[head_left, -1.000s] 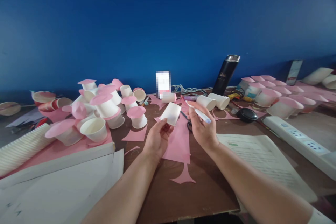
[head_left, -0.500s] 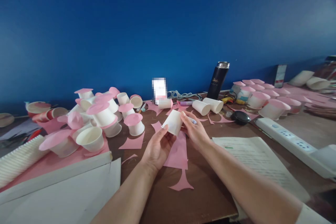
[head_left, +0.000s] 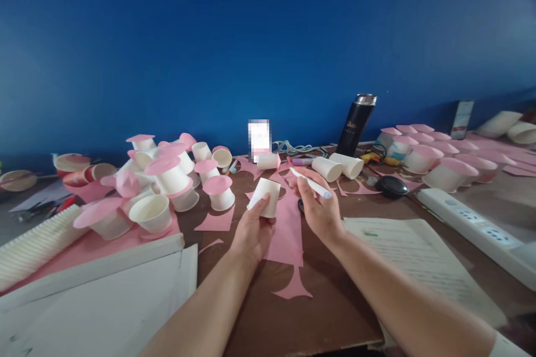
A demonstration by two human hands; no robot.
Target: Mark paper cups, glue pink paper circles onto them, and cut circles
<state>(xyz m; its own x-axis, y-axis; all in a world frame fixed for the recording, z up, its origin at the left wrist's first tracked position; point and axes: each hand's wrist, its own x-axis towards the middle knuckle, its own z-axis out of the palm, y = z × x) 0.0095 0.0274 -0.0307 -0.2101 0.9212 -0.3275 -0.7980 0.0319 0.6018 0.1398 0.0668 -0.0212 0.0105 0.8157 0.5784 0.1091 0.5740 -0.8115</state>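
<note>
A white paper cup [head_left: 268,198] is tilted in my left hand [head_left: 252,234], with the thumb along its side. My right hand [head_left: 320,209] is closed on a white pen [head_left: 312,183] with a pale purple end. Its other end points up and left toward the cup, and the two do not touch. Below the hands lies a cut pink paper sheet [head_left: 285,240], and a curved pink scrap [head_left: 294,284] is nearer the table's front edge. Two white paper cups [head_left: 337,167] lie on their sides beyond my right hand.
At left, several cups with pink paper tops [head_left: 167,173] crowd near a long cup stack [head_left: 37,245]. More pink-topped cups [head_left: 422,159] stand at right, behind a power strip [head_left: 473,228]. A black bottle [head_left: 355,125] leans by the wall; a printed sheet [head_left: 419,268] lies at right.
My right hand has let go of the cup and moved right, bringing the pen up toward the cup. My left hand alone now holds the cup, slightly left and turned.
</note>
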